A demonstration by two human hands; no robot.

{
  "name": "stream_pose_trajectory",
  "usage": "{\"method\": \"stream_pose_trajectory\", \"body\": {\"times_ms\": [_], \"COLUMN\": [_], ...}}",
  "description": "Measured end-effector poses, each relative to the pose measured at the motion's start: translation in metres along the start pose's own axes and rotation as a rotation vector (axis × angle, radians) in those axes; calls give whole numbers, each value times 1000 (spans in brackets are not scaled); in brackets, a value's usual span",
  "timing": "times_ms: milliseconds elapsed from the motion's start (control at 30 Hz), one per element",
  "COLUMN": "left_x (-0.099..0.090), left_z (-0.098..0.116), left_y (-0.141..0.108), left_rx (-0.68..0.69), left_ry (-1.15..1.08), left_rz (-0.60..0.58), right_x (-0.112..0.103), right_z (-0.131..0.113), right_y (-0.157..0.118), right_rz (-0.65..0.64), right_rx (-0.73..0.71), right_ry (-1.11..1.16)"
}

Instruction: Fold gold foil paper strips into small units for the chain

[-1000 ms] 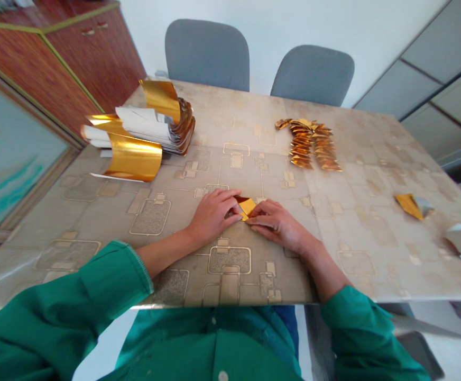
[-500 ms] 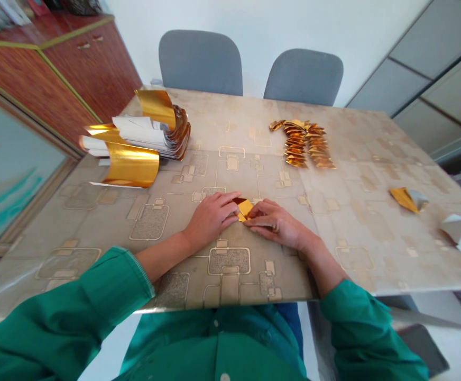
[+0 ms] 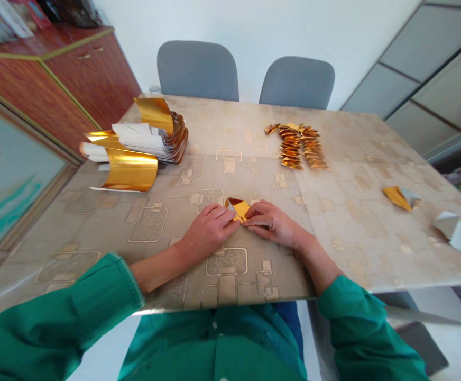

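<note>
Small folded gold foil piece (image 3: pixel 237 209) sits on the table near the near edge, mid-frame, a dark inner fold showing at its top. It is held between both hands, grip closed on it from either side. Left hand (image 3: pixel 207 232) lies fairly flat, fingertips against the piece's left side. Right hand (image 3: pixel 272 225) has fingers curled, pinching its right side; the exact finger contact is partly hidden. Both forearms rest toward the table edge, green sleeves (image 3: pixel 52 312) at the lower corners.

Table (image 3: pixel 357 259) has a beige patterned cover. Upper middle: rows of folded gold pieces (image 3: pixel 298 148), overlapping. Upper left: curled stack of gold-and-white foil sheets (image 3: pixel 133 168). Right side: one gold-and-silver folded piece (image 3: pixel 399 198), and at the far right edge white folded pieces (image 3: pixel 454 234). Two grey chairs (image 3: pixel 196 71) stand beyond the table. Wooden cabinet (image 3: pixel 88 79) at upper left.
</note>
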State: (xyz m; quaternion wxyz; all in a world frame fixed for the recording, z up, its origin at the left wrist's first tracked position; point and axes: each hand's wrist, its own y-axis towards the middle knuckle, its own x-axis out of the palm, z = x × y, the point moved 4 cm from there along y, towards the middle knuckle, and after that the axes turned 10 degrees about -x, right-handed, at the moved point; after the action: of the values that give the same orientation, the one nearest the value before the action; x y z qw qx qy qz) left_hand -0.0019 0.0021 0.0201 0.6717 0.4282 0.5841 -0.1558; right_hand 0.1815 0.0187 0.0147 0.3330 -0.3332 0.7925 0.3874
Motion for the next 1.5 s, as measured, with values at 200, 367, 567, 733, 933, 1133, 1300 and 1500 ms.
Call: {"method": "stream_pose_trajectory", "body": {"times_ms": [200, 367, 567, 733, 933, 1133, 1300, 1500], "left_x": [-1, -2, -1, 3, 8, 6, 4, 16], "left_z": [-11, -20, -18, -6, -6, -13, -10, -4], "left_y": [-12, -19, -15, -2, 4, 4, 8, 17], "left_rx": [-27, -84, -127, -116, -107, -118, -109, -47], "left_ry": [-3, -16, -21, -36, -79, -126, -123, -53], "left_rz": [-8, -10, -16, -2, -23, -2, 22, 2], "right_x": [0, 1, 2, 4, -4, -2, 0, -3], "right_z": [0, 0, -1, -3, 1, 0, 0, 3], "right_y": [1, 1, 2, 5, 4, 5, 6, 3], "right_rz": [-3, -24, -31, -14, 104, 39, 49, 52], "right_rx": [-18, -4, 28, 17, 34, 58, 76, 55], "right_ry": [6, -24, -31, -23, -63, -143, -113, -53]}}
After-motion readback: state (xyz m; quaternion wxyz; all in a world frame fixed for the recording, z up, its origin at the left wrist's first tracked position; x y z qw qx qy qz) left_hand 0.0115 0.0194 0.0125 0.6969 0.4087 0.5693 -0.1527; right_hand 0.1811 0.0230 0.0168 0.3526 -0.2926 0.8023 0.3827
